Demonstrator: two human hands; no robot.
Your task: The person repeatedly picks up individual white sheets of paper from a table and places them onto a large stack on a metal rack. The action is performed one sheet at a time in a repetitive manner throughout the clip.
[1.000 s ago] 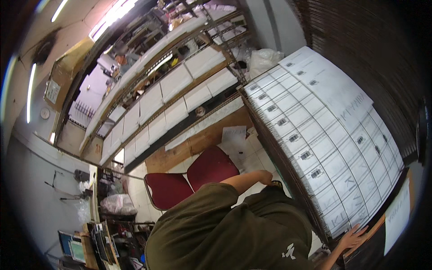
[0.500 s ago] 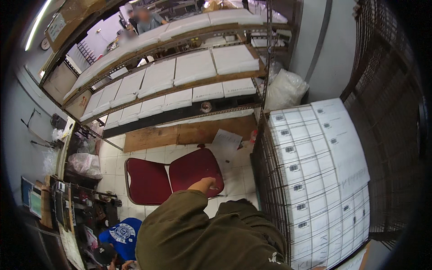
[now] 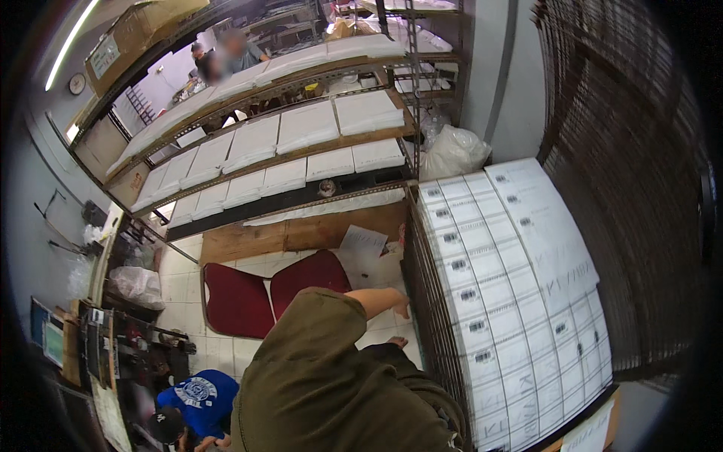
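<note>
My left hand [image 3: 397, 303] reaches out past an olive sleeve [image 3: 316, 346], between the maroon chair [image 3: 237, 300] and the wire rack on the right. Its fingers are loosely extended and hold nothing that I can see. Below it, what looks like a bare foot [image 3: 398, 343] shows at the end of a dark trouser leg. Stacks of white paper-like sheets [image 3: 482, 264] with small dark printed marks fill the rack close on the right. My right hand is out of view.
Shelves ahead carry white stacks [image 3: 307, 126]; a brown board [image 3: 301, 232] leans beneath them. A stuffed white bag [image 3: 456, 151] stands by the rack's far end. A person in a blue shirt [image 3: 199, 399] is low at the left; others are beyond the shelves.
My left hand has moved right, from over the chair seat toward the rack. The view has shifted, and the sliver of my right hand at the lower edge has gone out of sight.
</note>
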